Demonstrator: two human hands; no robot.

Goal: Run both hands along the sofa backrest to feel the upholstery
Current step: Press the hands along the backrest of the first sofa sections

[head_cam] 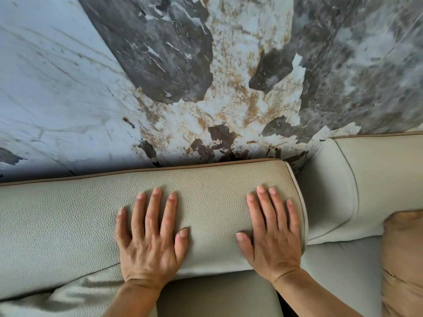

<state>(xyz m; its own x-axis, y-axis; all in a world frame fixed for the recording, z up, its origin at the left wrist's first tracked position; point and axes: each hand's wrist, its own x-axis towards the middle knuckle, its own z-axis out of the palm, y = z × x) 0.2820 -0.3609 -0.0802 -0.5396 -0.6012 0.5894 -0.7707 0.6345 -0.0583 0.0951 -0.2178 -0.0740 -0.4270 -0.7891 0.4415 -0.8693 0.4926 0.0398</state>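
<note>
The sofa backrest (206, 186) is a pale grey-beige cushion of pebbled leather with brown piping along its top edge. My left hand (150, 239) lies flat on it, palm down, fingers spread and pointing toward the wall. My right hand (273, 234) lies flat the same way near the backrest's right end, its little finger close to the end seam. Both hands hold nothing.
A marbled grey, white and rust wall (206, 76) rises right behind the sofa. A second backrest section (366, 175) stands to the right across a gap. A tan cushion (402, 259) sits at the right edge. The seat cushion (217, 296) is below my wrists.
</note>
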